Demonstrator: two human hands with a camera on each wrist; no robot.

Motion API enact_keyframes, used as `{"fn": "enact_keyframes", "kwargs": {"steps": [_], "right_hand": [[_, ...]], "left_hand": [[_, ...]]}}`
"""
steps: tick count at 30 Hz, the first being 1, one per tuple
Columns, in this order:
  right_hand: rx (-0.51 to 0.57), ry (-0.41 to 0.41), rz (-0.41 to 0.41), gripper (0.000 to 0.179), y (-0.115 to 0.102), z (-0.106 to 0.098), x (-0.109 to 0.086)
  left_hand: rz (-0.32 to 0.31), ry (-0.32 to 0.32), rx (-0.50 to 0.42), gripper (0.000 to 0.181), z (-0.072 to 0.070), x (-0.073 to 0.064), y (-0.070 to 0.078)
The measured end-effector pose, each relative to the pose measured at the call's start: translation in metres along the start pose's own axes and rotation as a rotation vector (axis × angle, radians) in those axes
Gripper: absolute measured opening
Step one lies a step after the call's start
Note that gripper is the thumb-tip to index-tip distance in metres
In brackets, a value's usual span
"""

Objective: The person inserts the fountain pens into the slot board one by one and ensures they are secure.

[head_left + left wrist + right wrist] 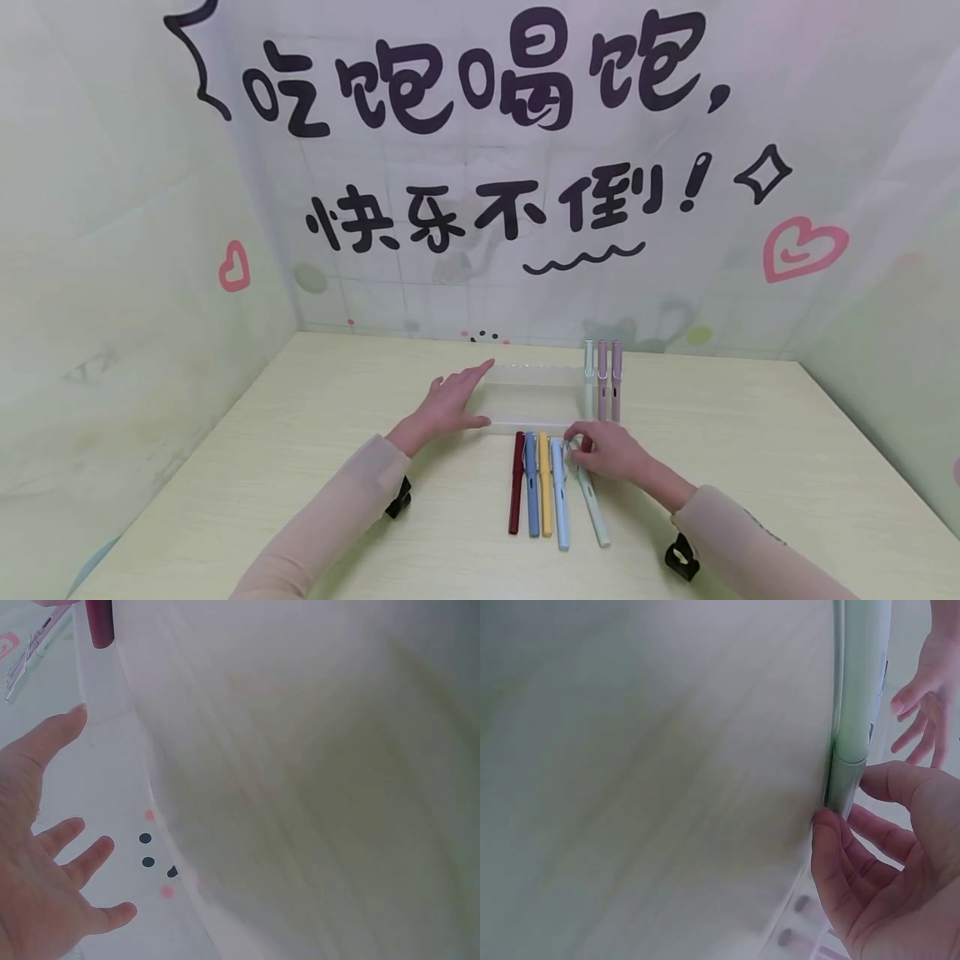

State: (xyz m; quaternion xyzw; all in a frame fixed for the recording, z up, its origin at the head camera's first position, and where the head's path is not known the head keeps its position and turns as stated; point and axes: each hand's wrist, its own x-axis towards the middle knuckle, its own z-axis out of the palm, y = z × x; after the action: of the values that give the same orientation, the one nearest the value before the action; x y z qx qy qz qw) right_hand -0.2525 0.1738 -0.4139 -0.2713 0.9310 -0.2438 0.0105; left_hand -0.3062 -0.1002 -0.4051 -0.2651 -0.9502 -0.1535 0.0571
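Note:
My right hand (611, 450) pinches a pale green pen (594, 508) by its upper end, thumb and fingertips around the cap. The pen lies slanted on the table, its other end toward me. To its left lie a light blue pen (561, 508), a yellow pen (546, 492), a blue pen (533, 492) and a dark red pen (516, 483). Behind them is a clear plastic pen rack (525, 422). My left hand (448, 404) spans its left end, thumb and fingers spread; the left wrist view shows no pen in that palm (37, 900).
On the rack's right end rest a mint green pen (588, 367) and two purple pens, one mauve pen (602, 375) beside the other. A printed cloth wall (465, 292) rises behind the table (315, 467), with side walls left and right.

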Motion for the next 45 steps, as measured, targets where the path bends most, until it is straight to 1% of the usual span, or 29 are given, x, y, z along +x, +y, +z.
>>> {"fn": "enact_keyframes", "kwargs": {"steps": [5, 9, 15, 18, 21, 25, 28, 30, 32, 36, 45], "right_hand": [[-0.025, 0.011, -0.010, 0.016, -0.001, 0.001, 0.000], [-0.021, 0.024, -0.005, 0.016, -0.003, 0.002, 0.000], [0.017, 0.038, 0.041, 0.012, -0.001, 0.001, 0.000], [0.078, 0.034, 0.052, 0.012, 0.002, -0.001, -0.001], [0.153, 0.028, 0.038, 0.014, 0.004, -0.005, -0.003], [0.275, 0.008, 0.017, 0.019, 0.006, -0.013, -0.006], [0.381, -0.012, 0.019, 0.023, 0.008, -0.018, -0.007], [0.434, -0.016, 0.021, 0.025, 0.010, -0.021, -0.008], [0.468, -0.010, 0.028, 0.027, 0.011, -0.023, -0.008], [0.491, 0.015, 0.035, 0.029, 0.011, -0.029, -0.007], [0.557, 0.122, 0.031, 0.031, 0.007, -0.045, -0.002]], "left_hand": [[-0.002, -0.003, 0.002, 0.091, 0.000, 0.000, 0.000], [-0.004, -0.006, -0.003, 0.091, 0.001, 0.000, 0.000], [-0.008, -0.009, -0.019, 0.091, 0.000, 0.000, 0.000], [-0.008, -0.011, -0.020, 0.091, 0.000, 0.000, 0.000], [-0.005, -0.008, -0.015, 0.091, 0.000, 0.000, 0.000], [-0.002, -0.003, -0.011, 0.090, 0.000, 0.001, 0.000], [-0.002, -0.001, -0.009, 0.090, 0.000, 0.000, 0.000], [-0.001, 0.000, -0.009, 0.090, 0.000, 0.000, 0.000], [-0.001, 0.000, -0.010, 0.090, 0.000, 0.000, 0.000], [-0.002, -0.002, -0.009, 0.090, 0.000, 0.000, 0.000], [-0.004, -0.006, -0.008, 0.091, 0.001, 0.001, -0.001]]}}
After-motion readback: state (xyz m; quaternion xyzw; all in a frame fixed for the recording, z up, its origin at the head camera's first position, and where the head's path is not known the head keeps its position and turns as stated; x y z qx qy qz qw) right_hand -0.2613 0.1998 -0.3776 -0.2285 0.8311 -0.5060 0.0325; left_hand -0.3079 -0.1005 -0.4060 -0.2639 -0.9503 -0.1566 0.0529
